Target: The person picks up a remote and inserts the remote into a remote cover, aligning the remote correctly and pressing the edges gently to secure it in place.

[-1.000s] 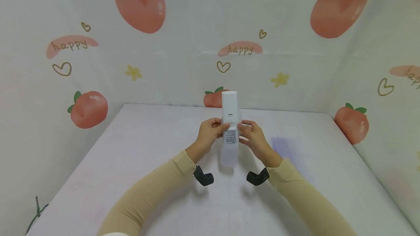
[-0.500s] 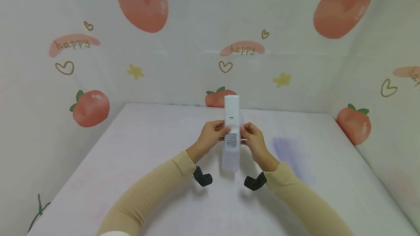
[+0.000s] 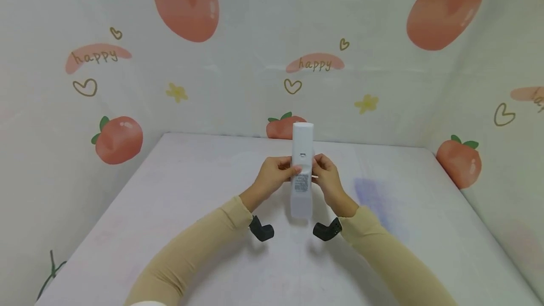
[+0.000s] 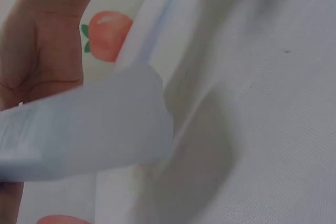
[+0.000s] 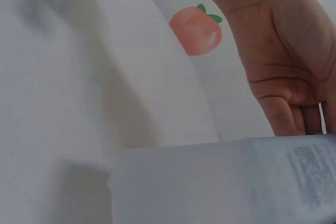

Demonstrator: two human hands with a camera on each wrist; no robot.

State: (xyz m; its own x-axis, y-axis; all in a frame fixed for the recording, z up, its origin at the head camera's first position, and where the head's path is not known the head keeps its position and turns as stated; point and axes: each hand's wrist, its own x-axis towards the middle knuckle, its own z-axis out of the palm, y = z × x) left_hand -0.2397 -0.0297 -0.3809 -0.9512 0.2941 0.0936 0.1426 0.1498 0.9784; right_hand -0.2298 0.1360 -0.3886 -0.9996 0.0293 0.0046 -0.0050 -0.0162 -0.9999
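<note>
A slim white device (image 3: pixel 302 140) is held upright over the table in the head view. Its back carries a small port and a grey printed label (image 3: pixel 301 183), and the lower end is translucent. My left hand (image 3: pixel 274 174) grips it from the left, thumb across the back beside the label, the other fingers behind. From the right, my right hand (image 3: pixel 327 176) holds its edge with bent fingers, the tips partly hidden by the device. The translucent end (image 4: pixel 121 119) fills the middle of the left wrist view; in the right wrist view the labelled side (image 5: pixel 310 174) shows below the right palm.
The device hangs over a white-covered table (image 3: pixel 191 174) with a faint purple stain (image 3: pixel 371 197) at right. Behind stands a pale curtain (image 3: pixel 246 37) printed with fruit and hearts. Black wrist cameras (image 3: pixel 261 229) sit inside both cuffs. A green cord (image 3: pixel 52 270) hangs at lower left.
The device has shifted slightly right and turned more upright. My right hand has edged left against it, its thumb now less visible. The head view has swung slightly left.
</note>
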